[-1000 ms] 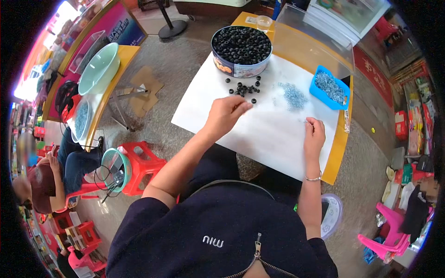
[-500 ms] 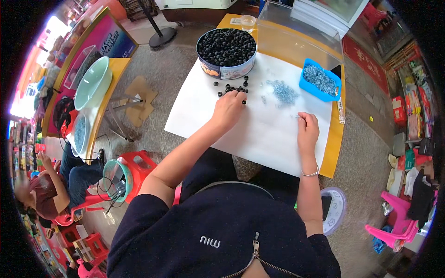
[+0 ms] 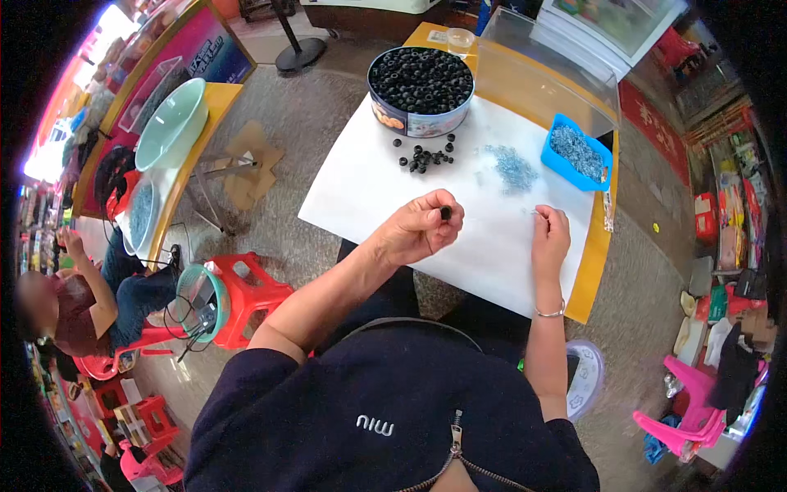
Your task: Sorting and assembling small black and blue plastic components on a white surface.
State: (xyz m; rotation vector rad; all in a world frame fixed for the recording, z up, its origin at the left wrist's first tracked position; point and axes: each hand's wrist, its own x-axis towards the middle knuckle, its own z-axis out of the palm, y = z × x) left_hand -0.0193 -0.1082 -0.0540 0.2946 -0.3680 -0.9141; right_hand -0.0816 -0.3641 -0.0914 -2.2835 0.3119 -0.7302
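My left hand (image 3: 414,231) is raised off the white sheet (image 3: 348,180), thumb and fingers closed on a small black ring-shaped piece (image 3: 446,213). Beyond it, several loose black ring-shaped pieces (image 3: 422,158) lie in front of a round tin (image 3: 422,123) heaped with more of them. My right hand (image 3: 551,239) is at the sheet's right part, fingers pinched at a tiny pale, clear piece (image 3: 534,211). Beyond that hand is a scattered pile of small pale-blue clear pieces (image 3: 514,170). A blue tray (image 3: 553,164) of similar pieces stands at the right.
A clear plastic box (image 3: 545,78) and a small clear cup (image 3: 460,39) stand at the table's back. Left are a side table (image 3: 215,102) with a green basin (image 3: 172,123), a red stool (image 3: 238,299), and a seated person (image 3: 78,299). A pink chair (image 3: 689,410) is at right.
My left hand has left the loose black pieces and come back toward me, turned up, with one black ring-shaped piece in its fingers. The right hand stays nearly in place.
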